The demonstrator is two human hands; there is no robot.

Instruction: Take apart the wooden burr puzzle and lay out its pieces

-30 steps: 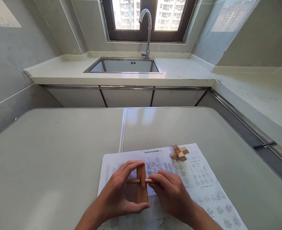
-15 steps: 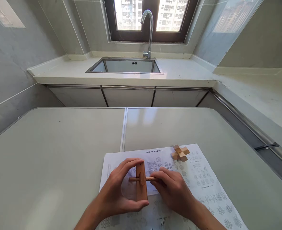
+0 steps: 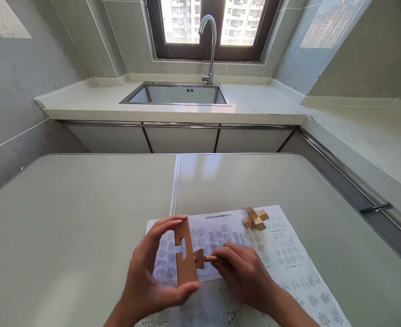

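Note:
My left hand (image 3: 148, 272) pinches a flat wooden puzzle piece (image 3: 188, 271) between fingers at its top end and the thumb at its bottom. A rounded slot runs through this piece, with a notch at its left edge, and printed paper shows through. My right hand (image 3: 246, 270) grips the thin shaft of a wooden peg (image 3: 211, 259). The peg's wider head points left, close beside the flat piece; I cannot tell whether they touch. Under both hands lie printed sheets (image 3: 289, 281) with puzzle diagrams.
An assembled wooden burr puzzle (image 3: 256, 219) sits on the upper right of the sheets. The pale table (image 3: 85, 227) has a seam (image 3: 175, 181) down its middle. Beyond it are a counter with a sink (image 3: 176, 105), a faucet (image 3: 213, 50) and a window.
The peg, which passed through the flat piece, is now out on its right side. My left hand has shifted left with the flat piece and turned it, so its slot shows.

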